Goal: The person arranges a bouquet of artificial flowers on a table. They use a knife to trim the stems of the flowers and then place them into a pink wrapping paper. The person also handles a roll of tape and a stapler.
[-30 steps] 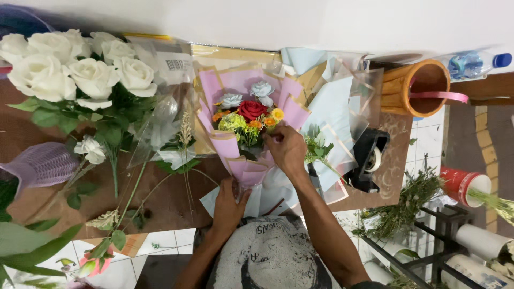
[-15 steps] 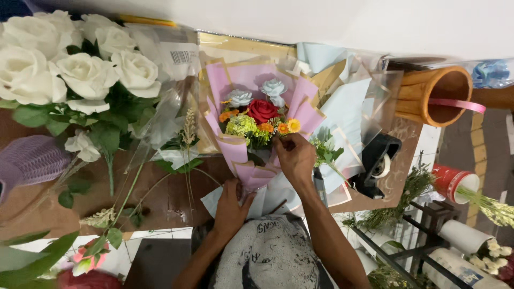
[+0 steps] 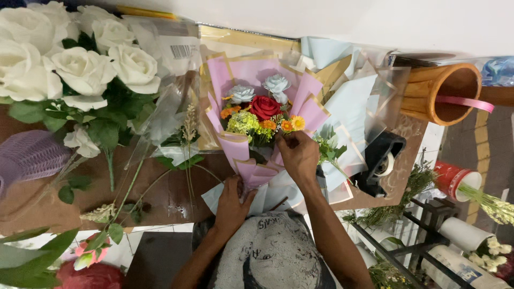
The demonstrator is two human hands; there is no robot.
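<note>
I am gripping the pink-wrapped bouquet point(image 3: 257, 123) base with my left hand point(image 3: 231, 203); right hand point(image 3: 299, 155) fingers are pinching the wrap's edge, arranging it.

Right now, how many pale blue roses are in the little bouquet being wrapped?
2. One pale blue rose sits upper left of the red rose; the other sits just above it, by the pink wrapping paper. More may be hidden among the flowers.

White roses point(image 3: 80, 64), wooden bucket point(image 3: 441, 93), tape dispenser point(image 3: 383, 163).
</note>
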